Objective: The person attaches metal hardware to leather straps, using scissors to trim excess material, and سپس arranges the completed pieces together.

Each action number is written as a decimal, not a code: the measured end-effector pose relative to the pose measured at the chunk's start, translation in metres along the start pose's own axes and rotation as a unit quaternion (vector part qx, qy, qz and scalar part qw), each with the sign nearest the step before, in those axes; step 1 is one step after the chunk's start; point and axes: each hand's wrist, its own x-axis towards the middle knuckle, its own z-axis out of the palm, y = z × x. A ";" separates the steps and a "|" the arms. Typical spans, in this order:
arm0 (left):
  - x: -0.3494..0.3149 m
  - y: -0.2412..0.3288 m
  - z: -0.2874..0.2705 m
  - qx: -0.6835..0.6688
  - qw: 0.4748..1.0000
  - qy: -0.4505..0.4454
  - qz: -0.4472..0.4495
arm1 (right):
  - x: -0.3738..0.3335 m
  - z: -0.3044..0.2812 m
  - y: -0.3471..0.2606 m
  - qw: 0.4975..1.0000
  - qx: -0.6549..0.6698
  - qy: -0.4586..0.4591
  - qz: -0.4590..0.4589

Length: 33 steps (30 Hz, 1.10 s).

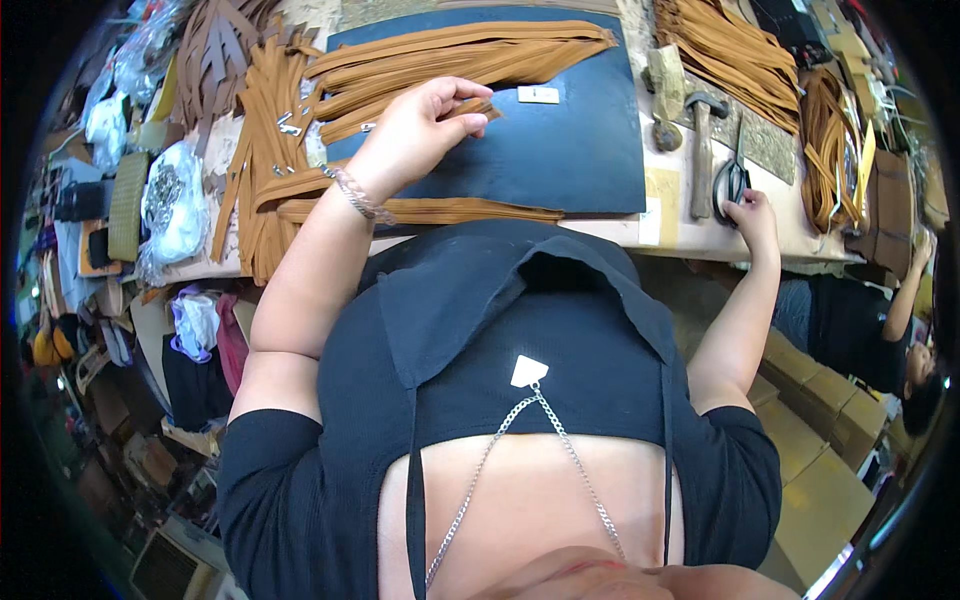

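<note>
My left hand (425, 128) is over the dark board (590, 140), its thumb and fingers closed on the end of a brown zipper (482, 108). More brown zippers (450, 55) lie lengthwise across the board beyond it, and one long strip (450, 210) runs along the near edge. At the right, my right hand (752, 218) has its fingers on the dark handles of a pair of scissors (738, 165). The scissors lie on the table with their blades pointing away from me. Small metal zipper pulls (288, 126) rest among the strips left of the board.
A hammer (703, 150) lies just left of the scissors. Bundles of brown zippers (735, 50) fill the far right, and another bundle (828, 150) hangs by the right edge. A small white piece (538, 95) sits on the board. Another person (850, 310) is at the far right.
</note>
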 end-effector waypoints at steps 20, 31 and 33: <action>-0.052 0.039 -0.049 -0.144 0.988 0.022 -0.043 | -0.125 0.004 -0.264 0.765 0.324 -0.490 -0.263; -0.052 0.038 -0.046 -0.162 0.984 0.044 -0.056 | -0.121 0.012 -0.285 0.781 0.270 -0.471 -0.309; -0.050 0.037 -0.046 -0.167 0.983 0.043 -0.059 | -0.122 0.014 -0.285 0.784 0.276 -0.461 -0.311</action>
